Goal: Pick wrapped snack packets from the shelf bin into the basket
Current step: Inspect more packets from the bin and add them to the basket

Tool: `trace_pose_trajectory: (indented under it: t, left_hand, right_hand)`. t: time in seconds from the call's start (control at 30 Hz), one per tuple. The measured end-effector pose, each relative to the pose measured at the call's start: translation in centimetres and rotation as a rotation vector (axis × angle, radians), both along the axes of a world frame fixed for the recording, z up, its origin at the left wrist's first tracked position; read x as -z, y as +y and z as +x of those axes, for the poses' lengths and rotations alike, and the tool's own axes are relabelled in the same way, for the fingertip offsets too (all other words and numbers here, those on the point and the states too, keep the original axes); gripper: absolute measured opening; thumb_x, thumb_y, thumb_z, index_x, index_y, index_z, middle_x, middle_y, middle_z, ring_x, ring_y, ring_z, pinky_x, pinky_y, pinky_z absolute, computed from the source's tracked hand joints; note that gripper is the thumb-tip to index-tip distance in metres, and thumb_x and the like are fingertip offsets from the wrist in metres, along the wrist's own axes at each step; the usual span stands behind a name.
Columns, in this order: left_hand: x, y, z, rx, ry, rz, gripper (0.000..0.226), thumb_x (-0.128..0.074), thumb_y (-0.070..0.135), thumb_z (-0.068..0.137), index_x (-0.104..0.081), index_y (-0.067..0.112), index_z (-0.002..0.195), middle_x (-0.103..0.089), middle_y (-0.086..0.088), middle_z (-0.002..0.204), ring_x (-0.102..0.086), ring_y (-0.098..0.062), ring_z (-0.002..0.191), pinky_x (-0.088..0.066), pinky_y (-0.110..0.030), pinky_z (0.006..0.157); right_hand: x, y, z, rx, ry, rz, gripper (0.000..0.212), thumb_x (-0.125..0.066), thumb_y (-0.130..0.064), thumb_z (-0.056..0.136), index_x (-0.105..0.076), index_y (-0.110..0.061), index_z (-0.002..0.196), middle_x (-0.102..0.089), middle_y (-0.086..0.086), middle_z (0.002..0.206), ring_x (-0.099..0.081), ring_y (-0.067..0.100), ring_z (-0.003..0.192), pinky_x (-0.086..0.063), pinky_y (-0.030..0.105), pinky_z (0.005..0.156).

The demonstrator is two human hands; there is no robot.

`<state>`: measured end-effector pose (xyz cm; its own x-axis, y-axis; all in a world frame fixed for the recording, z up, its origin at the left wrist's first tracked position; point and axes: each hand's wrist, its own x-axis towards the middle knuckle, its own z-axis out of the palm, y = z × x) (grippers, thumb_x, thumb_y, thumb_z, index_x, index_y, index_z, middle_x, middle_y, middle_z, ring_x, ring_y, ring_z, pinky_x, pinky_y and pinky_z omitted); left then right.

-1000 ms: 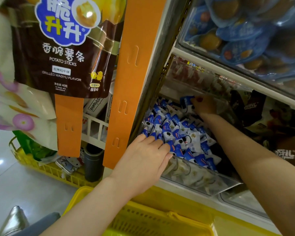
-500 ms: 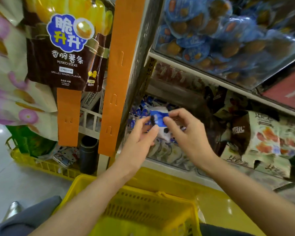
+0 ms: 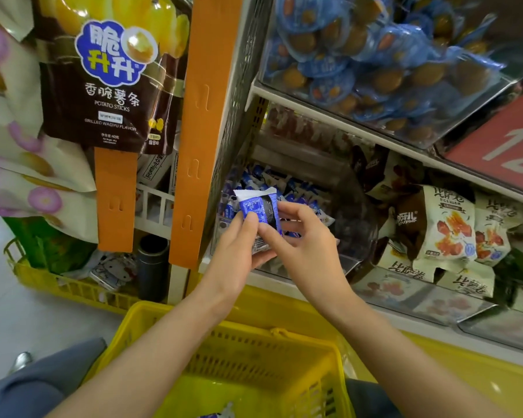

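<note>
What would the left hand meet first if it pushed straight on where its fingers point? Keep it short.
Probably the heap of blue-and-white packets in the clear shelf bin, just beyond the blue snack packet that the left hand and right hand pinch; depth is unclear.

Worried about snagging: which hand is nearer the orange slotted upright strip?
Left. The left hand is just right of the orange slotted upright strip; the right hand is farther right.

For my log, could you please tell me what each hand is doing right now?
Left hand: grips the snack packet.
Right hand: pinches the same packet.
</note>
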<state>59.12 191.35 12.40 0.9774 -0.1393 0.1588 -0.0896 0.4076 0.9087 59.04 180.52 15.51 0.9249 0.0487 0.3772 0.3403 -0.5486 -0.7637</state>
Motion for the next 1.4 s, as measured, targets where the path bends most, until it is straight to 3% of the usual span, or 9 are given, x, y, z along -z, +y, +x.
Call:
trace_pose_trajectory:
  t: [0.3,0.4,0.53,0.63,0.77,0.97,1.13,1.27,1.4]
  left_hand:
    - [-0.2,0.3,0.6,-0.063,0.109,0.065,0.027,-0.031,0.031,0.101,-0.058,0.026,0.105,-0.068,-0.002,0.1,-0.067,-0.013,0.086,-0.056,-0.024,0.067]
    - [-0.2,0.3,0.7,-0.106,0.102,0.193,0.021,-0.038,0.029,0.099,-0.052,0.024,0.113,-0.064,0.003,0.108,-0.062,-0.006,0.088,-0.051,-0.013,0.062]
    - [-0.5,0.2,0.4,0.081,0.129,-0.023,0.045,-0.044,0.047,0.086,-0.056,0.016,0.116,-0.067,-0.001,0.111,-0.062,-0.009,0.106,-0.045,-0.03,0.096]
    - [-0.7,0.7,0.2,0.193,0.119,-0.137,0.052,-0.056,0.043,0.079,-0.056,0.006,0.115,-0.069,-0.003,0.102,-0.064,-0.01,0.1,-0.048,-0.028,0.089]
    - [-0.7,1.2,0.6,0.176,0.21,-0.166,0.097,-0.07,0.024,0.068,-0.015,0.001,0.145,-0.052,-0.018,0.132,-0.056,-0.023,0.117,-0.05,-0.035,0.094]
    - [-0.8,1.2,0.9,0.076,0.229,-0.203,0.038,-0.053,0.014,0.088,-0.048,0.008,0.126,-0.064,-0.014,0.115,-0.067,-0.017,0.099,-0.055,-0.027,0.08]
    - [-0.8,1.6,1.1,0.056,0.171,-0.067,0.051,-0.06,0.029,0.077,-0.052,0.022,0.127,-0.067,-0.004,0.113,-0.066,-0.016,0.102,-0.054,-0.035,0.086]
    - [-0.9,2.0,1.4,-0.002,0.138,0.038,0.052,-0.068,0.024,0.07,-0.057,0.013,0.12,-0.071,-0.005,0.103,-0.068,-0.019,0.097,-0.053,-0.04,0.087]
    - [-1.0,2.0,2.3,-0.119,0.174,0.074,0.023,-0.071,0.017,0.076,-0.063,0.019,0.098,-0.073,-0.003,0.094,-0.069,-0.019,0.092,-0.052,-0.04,0.088]
  right_hand:
    - [-0.3,-0.9,0.7,-0.061,0.185,0.273,0.026,-0.075,-0.02,0.075,-0.063,-0.028,0.096,-0.068,-0.016,0.087,-0.064,-0.006,0.08,-0.051,0.011,0.072]
    - [0.1,-1.0,0.2,0.035,-0.02,0.138,0.029,-0.076,-0.02,0.073,-0.061,-0.029,0.097,-0.066,-0.015,0.09,-0.061,-0.004,0.084,-0.049,0.012,0.073]
    - [0.7,-1.0,-0.4,0.062,-0.281,-0.166,0.031,-0.074,-0.018,0.076,-0.063,-0.019,0.106,-0.061,-0.008,0.099,-0.055,0.004,0.093,-0.046,0.018,0.083]
    - [0.9,-1.2,-0.5,0.032,-0.423,-0.387,0.031,-0.073,-0.012,0.077,-0.065,-0.013,0.107,-0.061,0.0,0.1,-0.051,0.012,0.096,-0.042,0.018,0.083]
    - [1.2,-1.6,-0.7,-0.127,-0.449,-0.509,0.031,-0.069,-0.01,0.079,-0.064,-0.01,0.111,-0.059,0.001,0.106,-0.046,0.009,0.102,-0.034,0.014,0.092]
    - [0.5,-2.2,-1.1,-0.137,-0.176,-0.203,0.021,-0.05,-0.035,0.089,-0.056,-0.036,0.109,-0.055,-0.017,0.114,-0.048,-0.005,0.112,-0.038,0.011,0.095]
    - [0.4,-2.1,-0.1,-0.136,0.032,-0.038,0.023,-0.064,-0.027,0.083,-0.053,-0.035,0.102,-0.06,-0.017,0.099,-0.058,-0.006,0.094,-0.047,0.009,0.078]
    - [-0.2,-2.3,2.0,-0.207,0.058,-0.017,0.025,-0.07,-0.026,0.078,-0.058,-0.028,0.1,-0.065,-0.011,0.088,-0.062,0.001,0.083,-0.052,0.017,0.075]
    - [-0.5,-3.2,7.9,-0.103,0.065,0.038,0.011,-0.064,-0.021,0.086,-0.06,-0.03,0.089,-0.066,-0.009,0.088,-0.063,0.01,0.084,-0.052,0.021,0.076]
